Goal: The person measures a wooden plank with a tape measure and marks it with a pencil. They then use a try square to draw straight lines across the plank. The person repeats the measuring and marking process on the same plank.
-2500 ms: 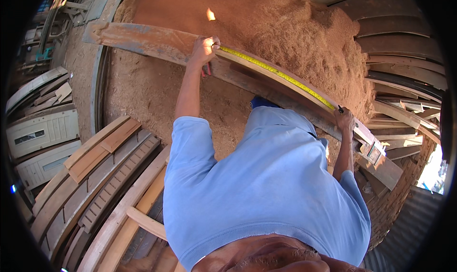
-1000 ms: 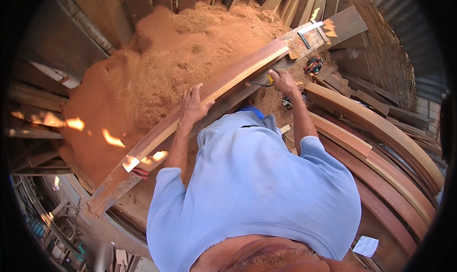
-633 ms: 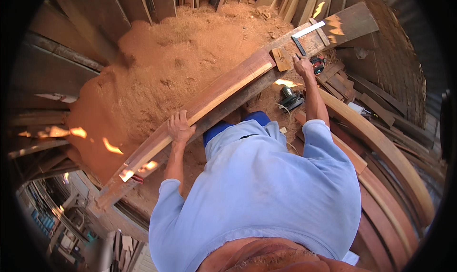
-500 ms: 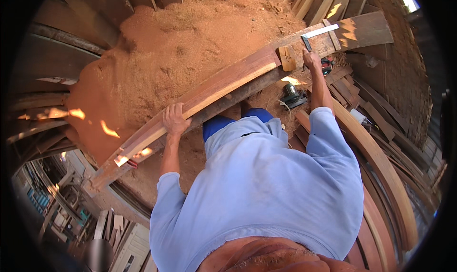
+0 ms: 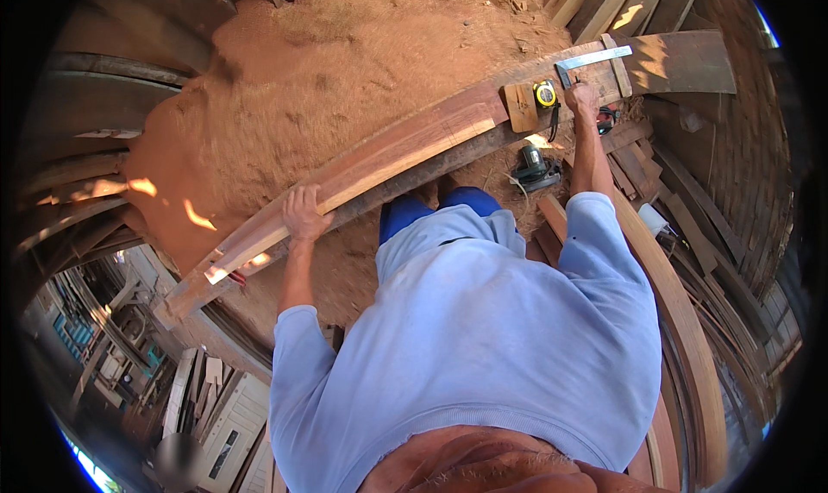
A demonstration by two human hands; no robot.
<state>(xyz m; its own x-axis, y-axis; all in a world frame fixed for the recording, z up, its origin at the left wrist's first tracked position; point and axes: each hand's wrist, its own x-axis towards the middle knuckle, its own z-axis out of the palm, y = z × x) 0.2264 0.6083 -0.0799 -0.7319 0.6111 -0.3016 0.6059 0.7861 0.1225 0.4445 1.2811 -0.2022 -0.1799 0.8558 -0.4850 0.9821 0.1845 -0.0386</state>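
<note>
A long reddish-brown wooden plank (image 5: 405, 161) lies slantwise on a wider work board (image 5: 681, 62). My left hand (image 5: 304, 213) grips the plank toward its near left end, fingers over the top. My right hand (image 5: 582, 99) is closed at the far right, just beside the dark handle of a metal try square (image 5: 595, 58); what its fingers hold is hidden. Left of that hand, a yellow and black tape measure (image 5: 545, 94) with a dark strap rests on the board. Against it sits a small flat wooden block (image 5: 520, 107), close to the plank's right end.
A heap of reddish sawdust (image 5: 345, 79) spreads beyond the board. A dark green power tool (image 5: 535, 167) with a pale cord lies below the board, near my legs. A long curved timber (image 5: 668, 299) and stacked scrap boards (image 5: 634, 161) fill the right side.
The tape measure now shows on the board beside the wooden block, where it did not show before. My right hand stays close to the square's handle; my left hand keeps its hold on the plank.
</note>
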